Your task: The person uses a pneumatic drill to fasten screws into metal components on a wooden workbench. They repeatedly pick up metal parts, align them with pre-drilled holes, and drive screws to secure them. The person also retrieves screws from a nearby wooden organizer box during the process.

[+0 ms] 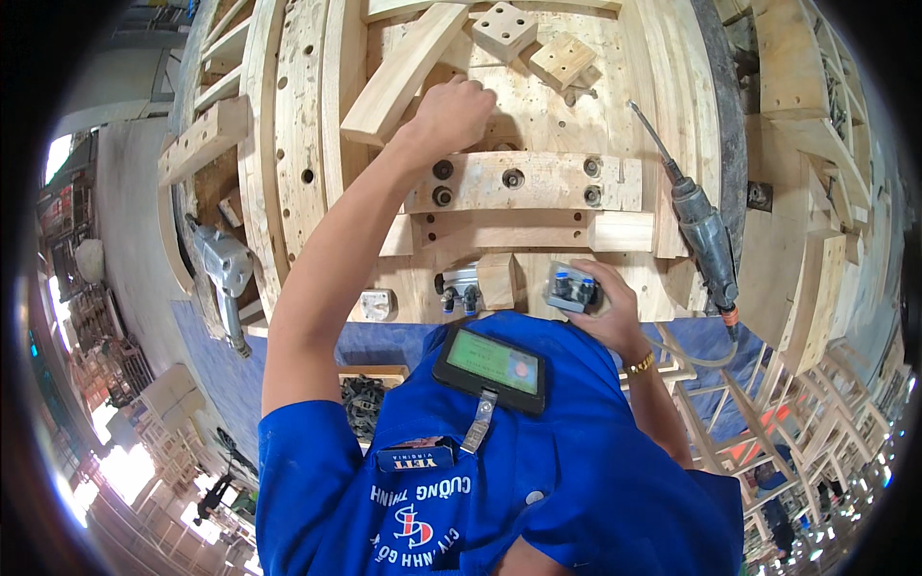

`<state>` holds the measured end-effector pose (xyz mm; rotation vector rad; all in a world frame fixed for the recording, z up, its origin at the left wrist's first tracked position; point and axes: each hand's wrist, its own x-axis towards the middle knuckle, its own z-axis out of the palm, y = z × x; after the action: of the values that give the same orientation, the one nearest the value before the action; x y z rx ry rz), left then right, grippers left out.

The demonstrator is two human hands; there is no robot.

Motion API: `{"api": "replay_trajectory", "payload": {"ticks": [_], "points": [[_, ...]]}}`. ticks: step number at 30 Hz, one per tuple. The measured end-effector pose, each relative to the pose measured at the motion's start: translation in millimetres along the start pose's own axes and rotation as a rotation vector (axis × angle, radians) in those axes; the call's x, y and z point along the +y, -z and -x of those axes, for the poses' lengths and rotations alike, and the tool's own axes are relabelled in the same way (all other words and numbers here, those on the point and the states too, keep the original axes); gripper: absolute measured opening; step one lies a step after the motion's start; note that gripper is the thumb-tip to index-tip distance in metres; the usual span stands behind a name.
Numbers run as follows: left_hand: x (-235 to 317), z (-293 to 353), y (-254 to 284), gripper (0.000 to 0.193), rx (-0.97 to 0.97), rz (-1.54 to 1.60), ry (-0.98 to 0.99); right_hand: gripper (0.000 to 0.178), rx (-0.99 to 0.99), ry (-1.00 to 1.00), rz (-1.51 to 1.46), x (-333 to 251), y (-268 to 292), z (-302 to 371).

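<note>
My left hand (455, 117) reaches across the wooden bench with its fingers curled down, closed over something hidden beneath. It is beside a long wooden bar (403, 72) and just beyond a curved wooden piece (552, 180) with large bolt holes. Near the bench's front edge, my right hand (619, 312) is closed around a small metal pneumatic cylinder (567, 302) with blue-ringed hose fittings. A similar cylinder (462, 288) sits to its left, against a wooden block (497, 281). Between these and the curved piece lies a wooden rail (499, 230) with small holes.
A grey air screwdriver (703, 226) with a long bit lies along the bench's right side, its hose trailing toward me. Another metal air tool (223, 261) rests at the left edge. Two drilled wooden blocks (505, 32) lie at the far side. A box of dark parts (361, 403) stands below the bench.
</note>
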<state>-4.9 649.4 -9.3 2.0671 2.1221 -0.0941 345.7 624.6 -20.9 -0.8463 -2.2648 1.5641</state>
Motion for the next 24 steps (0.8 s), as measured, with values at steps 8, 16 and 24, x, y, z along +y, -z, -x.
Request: {"api": "replay_trajectory", "payload": {"ticks": [8, 16, 24], "points": [[79.0, 192.2, 63.5, 0.014, 0.236, 1.018, 0.293, 0.066, -0.203, 0.224, 0.005, -11.9, -23.0, -8.7], [146.2, 278.5, 23.3, 0.067, -0.018, 0.305, 0.252, 0.064, -0.236, 0.194, 0.081, -20.9, -61.4, 30.9], [143.1, 304.4, -20.3, 0.043, 0.282, 0.616, 0.136, 0.067, -0.148, 0.464, 0.352, -80.1, -57.4, 60.4]]}}
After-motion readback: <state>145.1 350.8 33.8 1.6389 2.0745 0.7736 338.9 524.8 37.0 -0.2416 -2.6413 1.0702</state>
